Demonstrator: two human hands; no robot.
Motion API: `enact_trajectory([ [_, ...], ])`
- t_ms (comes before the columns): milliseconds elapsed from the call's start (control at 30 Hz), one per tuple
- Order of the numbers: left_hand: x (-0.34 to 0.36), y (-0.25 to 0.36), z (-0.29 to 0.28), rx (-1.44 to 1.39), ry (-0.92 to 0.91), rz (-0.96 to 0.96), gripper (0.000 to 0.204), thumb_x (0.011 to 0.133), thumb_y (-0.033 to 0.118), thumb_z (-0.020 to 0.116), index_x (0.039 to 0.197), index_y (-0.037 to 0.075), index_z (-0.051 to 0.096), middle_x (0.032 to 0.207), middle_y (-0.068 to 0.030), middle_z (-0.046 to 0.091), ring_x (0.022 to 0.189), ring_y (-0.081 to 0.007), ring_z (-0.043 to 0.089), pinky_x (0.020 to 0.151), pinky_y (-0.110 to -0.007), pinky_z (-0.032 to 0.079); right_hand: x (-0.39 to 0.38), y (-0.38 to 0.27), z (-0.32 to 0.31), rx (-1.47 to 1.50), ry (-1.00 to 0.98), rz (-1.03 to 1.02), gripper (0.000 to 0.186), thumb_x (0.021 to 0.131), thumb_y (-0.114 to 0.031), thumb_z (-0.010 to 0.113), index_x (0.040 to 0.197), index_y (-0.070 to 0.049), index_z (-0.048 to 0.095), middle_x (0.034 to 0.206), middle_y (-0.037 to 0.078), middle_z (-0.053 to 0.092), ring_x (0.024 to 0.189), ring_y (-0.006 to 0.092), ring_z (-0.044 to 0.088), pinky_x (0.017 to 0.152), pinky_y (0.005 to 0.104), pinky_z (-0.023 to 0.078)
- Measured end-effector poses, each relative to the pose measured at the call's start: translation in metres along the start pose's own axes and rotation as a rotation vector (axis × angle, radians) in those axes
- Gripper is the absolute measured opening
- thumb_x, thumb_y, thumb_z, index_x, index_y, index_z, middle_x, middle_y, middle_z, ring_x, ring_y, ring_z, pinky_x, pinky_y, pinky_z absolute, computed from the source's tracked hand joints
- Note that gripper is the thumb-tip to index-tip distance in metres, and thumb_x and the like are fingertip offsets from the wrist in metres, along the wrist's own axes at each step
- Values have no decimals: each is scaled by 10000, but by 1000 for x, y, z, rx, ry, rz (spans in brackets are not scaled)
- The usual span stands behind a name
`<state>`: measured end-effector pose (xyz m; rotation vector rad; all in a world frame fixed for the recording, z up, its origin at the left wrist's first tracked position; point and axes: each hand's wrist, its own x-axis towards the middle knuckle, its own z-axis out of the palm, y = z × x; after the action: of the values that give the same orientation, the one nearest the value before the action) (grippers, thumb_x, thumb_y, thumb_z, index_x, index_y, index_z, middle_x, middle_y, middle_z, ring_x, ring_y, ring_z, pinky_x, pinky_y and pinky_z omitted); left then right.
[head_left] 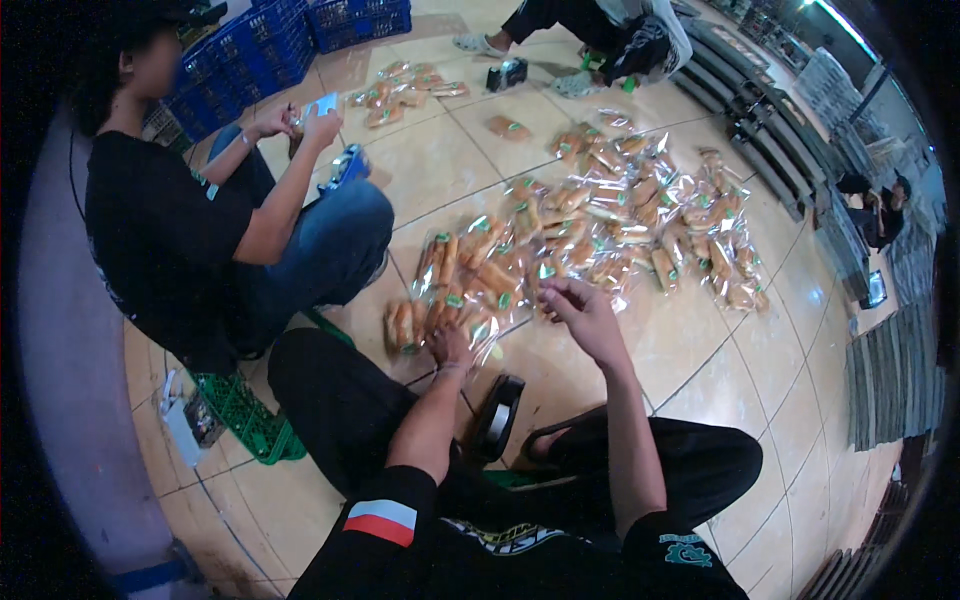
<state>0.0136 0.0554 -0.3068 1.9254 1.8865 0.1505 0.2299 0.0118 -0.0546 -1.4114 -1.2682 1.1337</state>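
Observation:
My left hand [449, 343] reaches into the near end of a spread of bagged bread rolls, its fingers curled on a clear bag of bread [442, 316]. My right hand [572, 310] is raised to the right of it, fingers bent and drawn together beside more bagged rolls [620, 235]; whether anything small is between them I cannot make out. Many bags carry small green labels. A black tape dispenser [497, 418] lies on the floor between my legs.
A co-worker [160, 230] sits at left holding a light blue item. Another crouches at the back [640, 45], a third at right [880, 215]. Blue crates [235, 60], a green crate [245, 425], more bread bags [400, 95] and stacked grey trays [890, 380] surround the tiled floor.

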Motion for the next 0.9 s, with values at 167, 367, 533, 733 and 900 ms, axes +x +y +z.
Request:
enact_trajectory([
  [167,31,-54,22,-756,-397,-408,520,799,256,801,1247,115,579,1034,-112,616,959,-270,602,823,-418,516,12,12,11,-93,-47,-59,387,948,-327,657,1133,12,671,902,105,716,823,189,682,753,320,532],
  [367,11,55,-58,-1752,-596,-445,230,860,208,768,1058,133,681,879,-44,666,812,-165,626,641,-335,549,8,50,3,-826,-181,272,660,820,-616,697,961,28,697,736,167,658,735,256,675,687,355,528],
  [533,-20,124,-121,-2026,-567,4,311,873,303,758,1128,161,651,1000,-9,668,850,-163,623,786,-332,517,13,48,46,280,328,-23,428,939,-391,676,913,36,656,778,56,658,711,116,614,610,286,480],
  [733,-49,125,-167,-2016,-198,-191,372,900,278,725,1217,156,572,1065,12,624,906,-131,584,816,-333,474,11,-3,-10,-285,571,-310,183,895,-166,744,909,-3,660,759,-12,614,650,53,516,576,238,411],
  [900,-29,33,-176,-1917,129,-369,213,917,234,700,1060,121,589,866,10,581,751,-97,533,730,-281,476,-12,-16,-49,443,198,-56,205,874,-197,753,834,-14,671,719,40,650,632,115,622,550,268,487],
])
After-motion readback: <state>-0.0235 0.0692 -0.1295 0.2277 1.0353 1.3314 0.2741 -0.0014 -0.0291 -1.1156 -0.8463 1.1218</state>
